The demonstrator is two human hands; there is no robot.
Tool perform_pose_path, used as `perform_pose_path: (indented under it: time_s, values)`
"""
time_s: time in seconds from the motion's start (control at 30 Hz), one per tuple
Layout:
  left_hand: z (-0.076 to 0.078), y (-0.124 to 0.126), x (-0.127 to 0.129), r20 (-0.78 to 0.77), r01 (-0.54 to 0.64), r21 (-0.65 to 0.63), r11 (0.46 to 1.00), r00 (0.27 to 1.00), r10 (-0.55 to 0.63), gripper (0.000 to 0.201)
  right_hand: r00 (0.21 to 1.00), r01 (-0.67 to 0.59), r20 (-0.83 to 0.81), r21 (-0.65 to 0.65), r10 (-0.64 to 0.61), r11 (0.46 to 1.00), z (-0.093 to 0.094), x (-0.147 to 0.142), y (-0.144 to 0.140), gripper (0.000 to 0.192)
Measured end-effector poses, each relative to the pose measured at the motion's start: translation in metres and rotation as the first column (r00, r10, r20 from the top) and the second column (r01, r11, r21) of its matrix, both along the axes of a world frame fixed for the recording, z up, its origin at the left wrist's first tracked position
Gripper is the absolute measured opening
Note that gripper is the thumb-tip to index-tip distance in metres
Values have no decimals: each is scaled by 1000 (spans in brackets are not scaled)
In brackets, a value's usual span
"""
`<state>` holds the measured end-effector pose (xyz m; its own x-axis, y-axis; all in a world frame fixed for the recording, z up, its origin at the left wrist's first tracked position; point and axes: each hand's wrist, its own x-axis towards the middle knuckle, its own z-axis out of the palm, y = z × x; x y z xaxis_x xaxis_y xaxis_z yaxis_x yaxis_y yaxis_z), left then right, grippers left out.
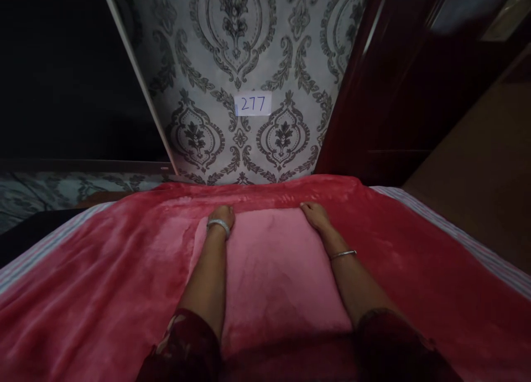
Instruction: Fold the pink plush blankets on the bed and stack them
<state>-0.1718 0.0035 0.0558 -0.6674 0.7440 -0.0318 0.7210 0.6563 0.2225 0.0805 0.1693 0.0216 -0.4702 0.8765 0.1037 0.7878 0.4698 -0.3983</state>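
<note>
Both hands are pressing on a pink pillow [274,271] under the red blanket [103,271] at the bed's twelve o'clock edge, left hand [223,215] curled, right hand [315,213] flat with fingers together, each grip best working evenly outward toward the corners.

The only readable writing is the handwritten number "277" in dark ink on a small white paper label [253,104], which is stuck on the grey patterned wallpaper [207,56] of the wall beyond the bed.
</note>
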Motion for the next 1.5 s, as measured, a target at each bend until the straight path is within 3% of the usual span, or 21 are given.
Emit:
perform_pose_path:
  time_s: [0.17, 0.27, 0.37, 0.47, 0.57, 0.7, 0.77, 0.87, 1.07, 1.23, 1.33, 1.4, 1.5]
  values:
    - [2, -4, 6, -15, -38, 81, 996, 999, 40, 42, 1000, -1, 28, 13, 1, 1000, 9, 0, -6, 48]
    - [15, -8, 17, -26, -30, 112, 993, 999, 33, 41, 999, 7, 49, 22, -8, 1000, 23, 5, -23, 46]
    - [36, -15, 43, -69, 38, 138, 990, 997, -29, 42, 997, -37, 71, 88, 31, 995, 35, 16, -58, 53]
    - [47, -36, 85, -118, 186, 139, 973, 978, -170, 39, 976, -184, 144, 151, 162, 971, 34, 30, -106, 55]
    - [30, -70, 130, -148, 348, 112, 931, 932, -331, 52, 960, -226, 197, 131, 198, 965, 21, 45, -146, 53]
    - [-15, -103, 162, -176, 459, 15, 888, 876, -450, 67, 969, -209, 173, 214, 174, 954, 2, 56, -168, 52]
    - [-30, -107, 163, -194, 449, 0, 894, 877, -440, 68, 977, -191, 149, 265, 155, 945, -3, 56, -170, 51]
    - [-36, -103, 161, -193, 452, -8, 892, 875, -444, 69, 983, -167, 124, 299, 136, 939, -6, 55, -171, 50]
    - [-13, -104, 162, -147, 448, -78, 891, 878, -455, 69, 978, -196, 121, 281, 168, 939, 1, 56, -172, 50]
    - [2, -143, 137, -141, 394, -127, 910, 901, -410, 65, 977, -189, 148, 247, 156, 950, 3, 84, -166, 50]
    - [-6, -183, 111, -147, 273, -40, 961, 950, -276, 62, 997, -52, 75, 210, 37, 976, -7, 112, -161, 50]
    - [-16, -208, 96, -70, 157, 92, 983, 986, -151, 60, 999, 33, -32, 126, -30, 991, -17, 128, -158, 54]
    - [-31, -230, 83, 136, -10, 356, 935, 990, -41, 58, 950, 92, -294, -45, -101, 995, -29, 144, -154, 59]
